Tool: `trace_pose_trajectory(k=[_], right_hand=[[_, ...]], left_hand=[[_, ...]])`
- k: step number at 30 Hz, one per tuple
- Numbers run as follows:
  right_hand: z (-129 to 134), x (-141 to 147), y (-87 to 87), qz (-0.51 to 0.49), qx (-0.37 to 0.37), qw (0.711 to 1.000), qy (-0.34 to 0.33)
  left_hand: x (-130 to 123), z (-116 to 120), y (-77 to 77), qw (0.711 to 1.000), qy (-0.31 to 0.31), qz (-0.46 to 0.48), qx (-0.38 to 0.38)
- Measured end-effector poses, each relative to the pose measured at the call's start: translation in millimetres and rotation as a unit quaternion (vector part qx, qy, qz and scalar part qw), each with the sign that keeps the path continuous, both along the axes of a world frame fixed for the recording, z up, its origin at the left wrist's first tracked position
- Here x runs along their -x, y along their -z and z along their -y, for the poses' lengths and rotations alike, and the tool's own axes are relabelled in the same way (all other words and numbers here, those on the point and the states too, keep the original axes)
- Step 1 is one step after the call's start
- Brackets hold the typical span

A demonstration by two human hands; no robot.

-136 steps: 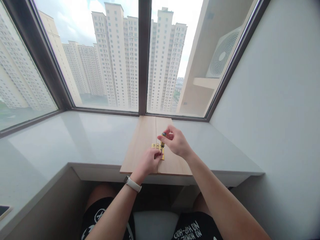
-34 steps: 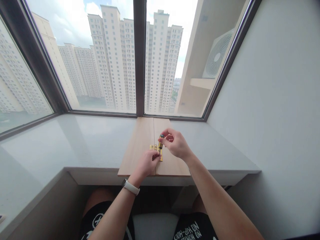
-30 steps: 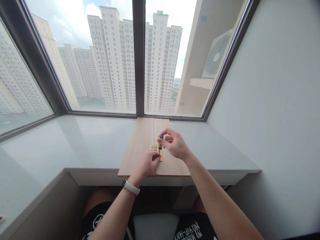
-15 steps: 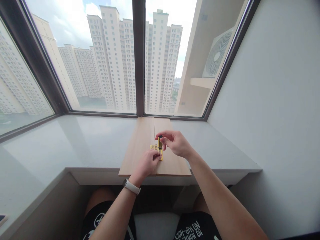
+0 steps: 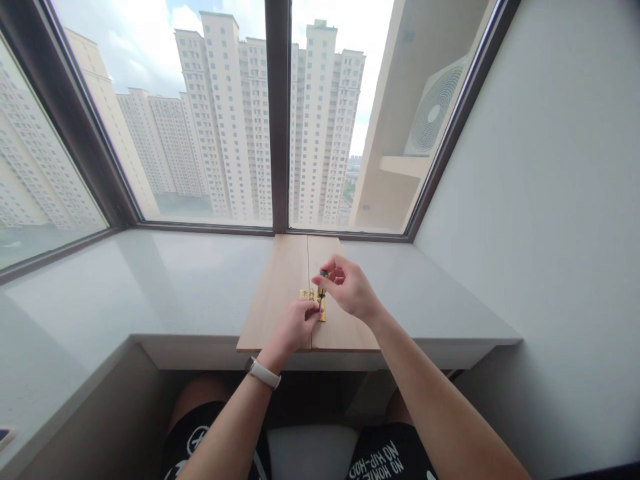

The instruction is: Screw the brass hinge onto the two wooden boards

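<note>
My right hand (image 5: 353,291) grips a black-and-yellow screwdriver (image 5: 322,288) near its top, between thumb and fingers. The screwdriver stands nearly upright, with its shaft pointing down at a gold-coloured metal fitting (image 5: 304,294). That fitting straddles the seam between a left wooden board (image 5: 277,287) and a right wooden board (image 5: 345,330); whether it is a hinge or a latch I cannot tell. My left hand (image 5: 300,323) rests over the fitting, thumb and fingertips pinched together beside the screwdriver tip. What those fingertips hold, if anything, is too small to make out.
The boards lie side by side on a white windowsill counter (image 5: 190,287), overhanging its front edge slightly. A dark-framed window (image 5: 281,133) rises behind, and a pale wall (image 5: 550,167) stands at the right. My legs and a light seat (image 5: 314,447) are below.
The fingers of my right hand have curled and shifted around the top of the screwdriver, which has turned and leans slightly right. My left hand stays in place.
</note>
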State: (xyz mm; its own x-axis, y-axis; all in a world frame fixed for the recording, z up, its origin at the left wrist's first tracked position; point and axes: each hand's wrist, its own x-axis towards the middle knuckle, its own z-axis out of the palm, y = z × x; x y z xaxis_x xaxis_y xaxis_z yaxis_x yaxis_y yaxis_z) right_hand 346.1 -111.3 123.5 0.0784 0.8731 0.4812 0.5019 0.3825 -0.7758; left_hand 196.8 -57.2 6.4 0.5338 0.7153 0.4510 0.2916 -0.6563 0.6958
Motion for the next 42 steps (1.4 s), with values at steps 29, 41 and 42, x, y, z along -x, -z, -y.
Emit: trace_pose_trajectory(k=[29,41,42], right_hand=[[4.4,-0.2,-5.1,0.021,0.016,1.0,0.001],[1.3,5.4,0.6,-0.006,-0.006,0.999,0.031],[1.2,5.7,1.5,-0.012,-0.004,0.999,0.031]], left_hand=[[-0.6,3.8,-4.5,1.0,-0.003,0.0,0.023],[1.3,2.6,-3.6,1.0,-0.003,-0.01,0.016],[1.4,2.7,-4.0,1.0,-0.002,-0.011,0.016]])
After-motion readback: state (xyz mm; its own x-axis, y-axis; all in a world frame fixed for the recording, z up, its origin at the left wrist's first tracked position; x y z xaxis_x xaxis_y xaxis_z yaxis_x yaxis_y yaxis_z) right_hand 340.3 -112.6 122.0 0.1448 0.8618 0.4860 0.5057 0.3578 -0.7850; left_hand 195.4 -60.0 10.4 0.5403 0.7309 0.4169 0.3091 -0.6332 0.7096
